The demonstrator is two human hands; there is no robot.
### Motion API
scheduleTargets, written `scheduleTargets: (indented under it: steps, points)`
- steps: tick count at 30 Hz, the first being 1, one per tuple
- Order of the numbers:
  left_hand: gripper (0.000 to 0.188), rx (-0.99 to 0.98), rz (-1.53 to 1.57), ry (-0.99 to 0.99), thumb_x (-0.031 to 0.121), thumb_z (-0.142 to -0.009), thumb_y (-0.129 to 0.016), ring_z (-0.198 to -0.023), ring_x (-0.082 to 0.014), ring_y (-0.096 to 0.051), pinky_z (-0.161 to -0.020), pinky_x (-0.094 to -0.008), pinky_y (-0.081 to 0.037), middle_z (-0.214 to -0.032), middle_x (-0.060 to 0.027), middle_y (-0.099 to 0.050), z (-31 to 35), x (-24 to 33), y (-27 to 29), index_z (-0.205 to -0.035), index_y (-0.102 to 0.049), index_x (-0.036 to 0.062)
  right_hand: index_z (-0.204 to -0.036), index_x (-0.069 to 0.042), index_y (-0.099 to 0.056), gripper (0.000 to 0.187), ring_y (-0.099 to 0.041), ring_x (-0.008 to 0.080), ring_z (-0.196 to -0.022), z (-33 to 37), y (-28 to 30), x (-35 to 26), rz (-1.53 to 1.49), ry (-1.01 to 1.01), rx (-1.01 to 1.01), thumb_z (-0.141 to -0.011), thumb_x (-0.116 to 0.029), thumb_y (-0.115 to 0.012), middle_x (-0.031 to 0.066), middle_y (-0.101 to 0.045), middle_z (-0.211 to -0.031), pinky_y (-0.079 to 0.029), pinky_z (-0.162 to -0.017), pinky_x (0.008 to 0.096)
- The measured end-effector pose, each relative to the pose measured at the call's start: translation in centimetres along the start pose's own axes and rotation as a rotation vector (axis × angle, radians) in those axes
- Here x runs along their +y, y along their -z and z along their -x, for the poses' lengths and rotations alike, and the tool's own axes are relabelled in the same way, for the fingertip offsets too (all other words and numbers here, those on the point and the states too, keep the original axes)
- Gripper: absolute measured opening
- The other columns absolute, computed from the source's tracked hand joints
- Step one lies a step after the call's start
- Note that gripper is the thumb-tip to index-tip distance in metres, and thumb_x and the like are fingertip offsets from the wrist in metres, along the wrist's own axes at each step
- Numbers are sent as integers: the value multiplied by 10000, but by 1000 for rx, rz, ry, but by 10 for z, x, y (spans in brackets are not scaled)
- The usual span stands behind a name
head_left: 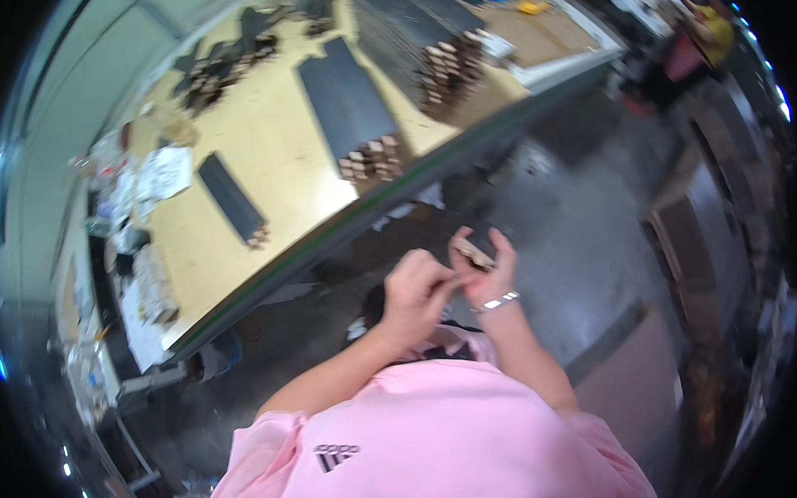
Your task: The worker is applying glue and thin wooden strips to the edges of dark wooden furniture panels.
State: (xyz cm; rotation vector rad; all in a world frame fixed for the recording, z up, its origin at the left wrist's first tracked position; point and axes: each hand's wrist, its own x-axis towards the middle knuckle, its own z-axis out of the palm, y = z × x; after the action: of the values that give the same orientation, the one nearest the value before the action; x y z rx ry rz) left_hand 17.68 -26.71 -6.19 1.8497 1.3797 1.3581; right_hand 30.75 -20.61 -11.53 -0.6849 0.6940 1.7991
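In front of my pink shirt, both hands are raised close together over the floor beside the table. My right hand, with a silver band on its wrist, has its fingers curled around a small bundle with pale tan ends. The bundle looks like the dark strips on the table, but most of it is hidden. My left hand is closed in a pinch just beside the right palm. Whatever lies between its fingertips is too small to make out.
Ahead stands a pale yellow table with a dark green edge. On it lie a narrow dark strip bundle, a wider dark stack and several more piles. Papers lie at left. Flat boards are at right; another person is far right.
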Motion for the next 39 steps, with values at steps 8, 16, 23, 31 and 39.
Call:
scheduleTargets:
  steps: [8, 16, 23, 31, 39]
  points:
    - [87, 125, 350, 512, 47, -910, -622, -693, -91, -548, -612, -247, -448, -803, -35, -595, 32, -25, 27, -944, -544, 28, -1038, -10, -579, 284, -623, 193, -733, 22, 19, 14, 712, 238, -58, -912, -263, -549, 91, -627, -826, -519, -611, 316]
    - [67, 651, 636, 678, 104, -971, -580, -725, -80, -603, -666, -230, -507, -835, -44, -654, 37, -60, 112, -974, -529, 60, -1125, 55, -584, 307, -578, 133, -777, 59, -19, 83, 1630, 531, -510, -868, -111, -569, 87, -628, -870, -478, -711, 289]
    - [60, 878, 687, 654, 88, -956, -595, -681, -116, -599, -645, -260, -502, -806, -56, -643, 51, -101, 197, -960, -540, 64, -1170, 61, -577, 521, -619, 350, -913, -19, -71, 187, 2162, 1081, -722, -736, -202, -700, 182, -621, -1003, -499, -811, 401]
    - [69, 993, 722, 714, 56, -954, -584, -675, -110, -592, -638, -250, -503, -805, -77, -641, 80, -138, 272, -956, -519, 33, -1127, 28, -600, 580, -583, 351, -859, -91, -102, 316, 2522, 1231, -720, -693, -315, -776, 172, -554, -914, -496, -752, 434]
    - [50, 980, 727, 755, 45, -957, -566, -671, -104, -586, -627, -240, -488, -797, -73, -641, 85, -170, 317, -946, -519, 31, -1087, 54, -632, 469, -635, 284, -834, -123, -113, 363, 2516, 954, -658, -749, -247, -756, 153, -608, -931, -518, -727, 393]
